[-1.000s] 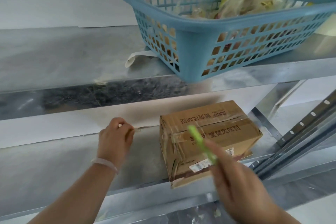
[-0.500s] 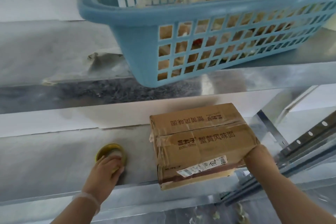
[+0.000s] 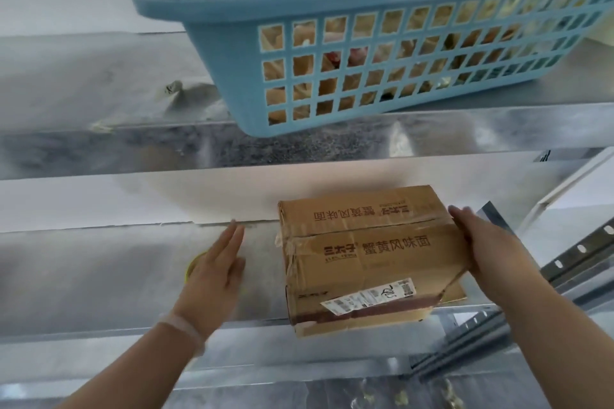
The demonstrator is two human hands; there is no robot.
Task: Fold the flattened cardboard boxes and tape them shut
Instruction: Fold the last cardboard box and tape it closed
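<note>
A folded brown cardboard box [image 3: 368, 256] with clear tape over its top seam and a shipping label on its front sits on the lower metal shelf [image 3: 83, 276], its front edge hanging a little over the lip. My right hand [image 3: 481, 242] lies flat against the box's right side, fingers straight. To the left of the box, my left hand [image 3: 216, 272] hovers with straight fingers, apart from the cardboard. A yellow tape roll [image 3: 194, 264] on the shelf is mostly hidden behind that hand.
A blue plastic basket [image 3: 232, 53] full of crumpled plastic and scraps stands on the upper shelf [image 3: 99, 143], overhanging its edge. A crumpled scrap [image 3: 186, 96] lies beside it. Metal shelf uprights [image 3: 571, 259] run along the right.
My left hand has lifted off the tape roll and opened towards the box. My right hand, which held a green tool a second ago, now lies flat on the box's right side.
</note>
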